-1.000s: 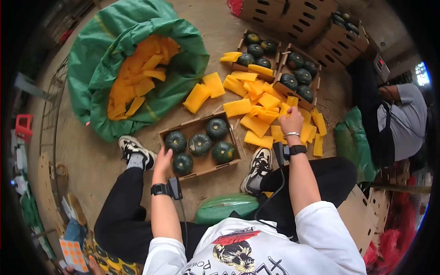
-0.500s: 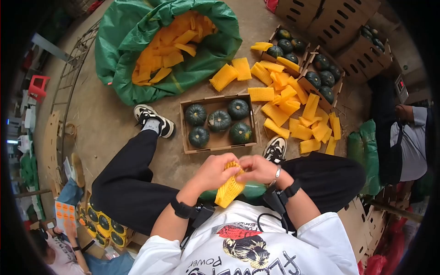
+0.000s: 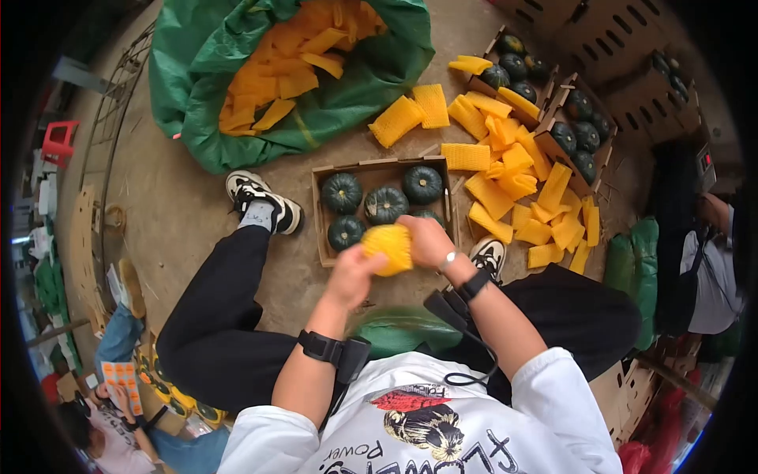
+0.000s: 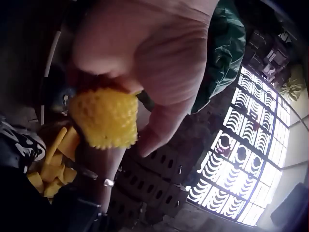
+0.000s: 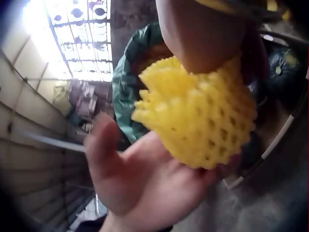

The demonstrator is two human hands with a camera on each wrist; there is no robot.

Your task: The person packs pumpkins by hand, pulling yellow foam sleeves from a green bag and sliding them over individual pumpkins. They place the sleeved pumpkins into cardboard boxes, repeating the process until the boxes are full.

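Observation:
Both hands hold one yellow foam net sleeve (image 3: 387, 246) just above the front edge of an open cardboard box (image 3: 321, 237) of dark green pumpkins (image 3: 385, 204). My left hand (image 3: 355, 272) grips the net from below and from the left. My right hand (image 3: 422, 237) grips it from the far right side. The net is bunched into a rounded shape, and I cannot tell whether anything is inside it. Seen from the right wrist, the net (image 5: 203, 125) lies between my right hand (image 5: 203, 34) and the left palm (image 5: 145, 183). The left wrist view shows my left hand (image 4: 145, 58) curled over the net (image 4: 106, 118).
A green sack (image 3: 355, 87) full of yellow nets lies at the back. Several loose nets (image 3: 505, 178) litter the floor to the right, beside more pumpkin boxes (image 3: 580, 142). A green bundle (image 3: 403, 328) rests between my legs. One person sits at the right (image 3: 711, 268), another at lower left (image 3: 103, 426).
My right hand took a net from the floor pile and brought it to my lap. Both hands then carried it forward over the box, where it is bunched round instead of hanging.

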